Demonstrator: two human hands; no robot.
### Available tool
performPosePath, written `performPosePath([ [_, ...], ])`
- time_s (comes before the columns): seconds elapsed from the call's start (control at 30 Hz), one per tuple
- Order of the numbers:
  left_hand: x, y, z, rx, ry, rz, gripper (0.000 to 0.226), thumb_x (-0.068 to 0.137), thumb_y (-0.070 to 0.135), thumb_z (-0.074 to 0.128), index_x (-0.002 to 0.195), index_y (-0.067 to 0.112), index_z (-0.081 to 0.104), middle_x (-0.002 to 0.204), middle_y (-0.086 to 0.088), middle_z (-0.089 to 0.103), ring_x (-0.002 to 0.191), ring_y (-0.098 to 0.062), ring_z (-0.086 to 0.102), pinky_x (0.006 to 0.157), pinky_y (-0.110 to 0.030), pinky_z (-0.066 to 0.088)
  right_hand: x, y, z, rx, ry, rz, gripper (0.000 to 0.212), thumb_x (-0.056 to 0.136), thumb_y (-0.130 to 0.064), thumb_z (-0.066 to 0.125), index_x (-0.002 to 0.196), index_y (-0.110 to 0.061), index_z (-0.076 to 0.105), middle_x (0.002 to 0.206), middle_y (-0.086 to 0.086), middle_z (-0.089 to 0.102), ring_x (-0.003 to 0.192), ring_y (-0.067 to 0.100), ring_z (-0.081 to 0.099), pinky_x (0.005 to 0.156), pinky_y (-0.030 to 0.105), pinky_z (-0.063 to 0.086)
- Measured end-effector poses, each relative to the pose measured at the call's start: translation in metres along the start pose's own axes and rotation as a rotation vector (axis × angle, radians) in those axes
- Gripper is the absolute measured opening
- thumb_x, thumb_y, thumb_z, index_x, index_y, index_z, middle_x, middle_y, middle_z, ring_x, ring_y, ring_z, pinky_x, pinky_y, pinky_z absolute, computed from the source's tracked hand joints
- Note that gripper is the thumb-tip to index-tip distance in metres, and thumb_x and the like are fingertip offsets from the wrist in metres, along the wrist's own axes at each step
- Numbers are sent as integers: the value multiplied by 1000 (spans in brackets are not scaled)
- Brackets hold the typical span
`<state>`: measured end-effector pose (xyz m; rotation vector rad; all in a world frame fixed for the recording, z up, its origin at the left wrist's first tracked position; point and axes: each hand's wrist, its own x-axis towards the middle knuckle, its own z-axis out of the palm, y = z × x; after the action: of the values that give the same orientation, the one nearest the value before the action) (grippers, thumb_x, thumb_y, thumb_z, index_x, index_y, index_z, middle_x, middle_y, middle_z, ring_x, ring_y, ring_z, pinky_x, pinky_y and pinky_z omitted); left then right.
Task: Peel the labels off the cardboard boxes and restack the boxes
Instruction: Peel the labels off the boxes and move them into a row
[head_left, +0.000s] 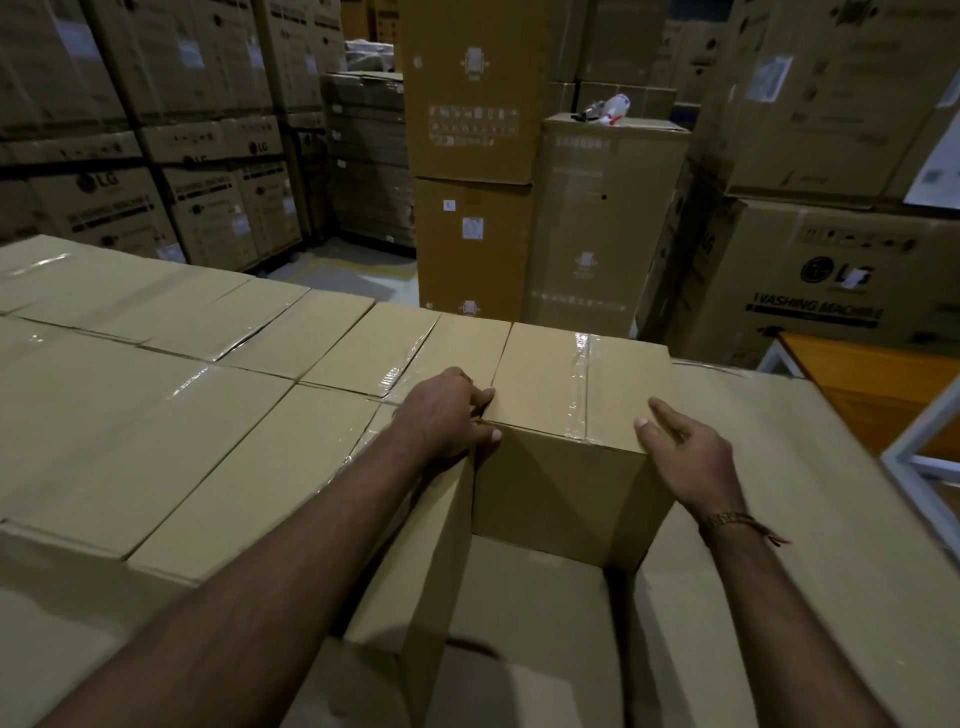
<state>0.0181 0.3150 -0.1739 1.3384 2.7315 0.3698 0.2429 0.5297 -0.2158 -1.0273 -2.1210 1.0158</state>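
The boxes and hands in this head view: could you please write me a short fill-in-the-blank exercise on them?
1. The left hand grips the box's top ____ corner.
2. The right hand wears a ____ at its wrist.
3. A strip of clear ____ runs across the box's top.

Missing words: left; bracelet; tape

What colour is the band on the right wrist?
Brownish-gold, a thin wrist band with a loose end; seen in the head view.
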Motion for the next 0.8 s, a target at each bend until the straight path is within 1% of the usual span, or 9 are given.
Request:
performPosePath([
  [0.13,0,-2,-2,-30,-2,9,69,89,59,74,150,32,57,148,-2,53,130,-22,55,96,-36,45,-2,-2,-2,-5,6,-2,55,102,-42,67,152,-20,57,154,7,57,142,26,52,112,36,41],
  [0.3,-2,-2,3,-78,16,-6,70,89,58,75,151,31,56,149,-1,52,131,-22,55,93,-34,42,-6,-1,2,-10,27,0,54,102,-43,66,152,-22,57,153,8,58,141,27,52,107,31,38],
  [0.37,-2,-1,3,-72,16,-12,72,90,56,75,154,32,52,149,-1,50,131,-23,54,96,-36,45,-4,-1,2,-21,10,8,55,103,-46,64,153,-24,55,155,8,57,142,28,51,109,35,40],
  [0.47,-4,3,7,-47,17,-22,79,88,54,77,157,31,45,150,-4,48,131,-27,54,106,-45,50,-2,-3,-1,-59,-21,12,57,104,-47,62,155,-24,53,159,8,52,146,31,47,113,42,41],
  [0.5,-5,5,10,-28,17,-24,84,86,54,79,157,31,42,151,-5,47,132,-28,53,109,-50,49,-1,-5,-2,-92,-20,11,58,103,-47,62,156,-24,53,162,9,48,148,32,44,114,44,41],
  [0.57,-7,8,14,5,5,-30,92,82,56,82,159,29,37,153,-6,44,137,-31,49,117,-59,39,-1,-10,-3,-145,15,7,61,103,-47,64,157,-23,51,168,10,35,152,34,38,115,48,41],
  [0.63,-6,9,15,25,-17,-27,101,81,60,81,162,26,29,158,-8,40,143,-33,44,122,-63,30,-1,-16,-1,-146,88,4,65,103,-47,63,160,-21,46,170,9,30,151,32,38,113,47,43],
  [0.73,-5,7,9,1,-47,-29,113,82,62,80,167,22,16,163,-11,35,148,-34,39,123,-62,29,0,-23,4,-121,165,23,68,103,-50,60,161,-19,42,166,10,36,146,33,45,110,48,46],
  [0.8,-7,6,4,-30,-53,-19,111,84,60,80,167,22,17,164,-10,35,148,-34,37,123,-59,31,2,-26,6,-167,156,6,68,103,-52,60,160,-18,44,162,12,41,144,34,47,110,49,46],
])
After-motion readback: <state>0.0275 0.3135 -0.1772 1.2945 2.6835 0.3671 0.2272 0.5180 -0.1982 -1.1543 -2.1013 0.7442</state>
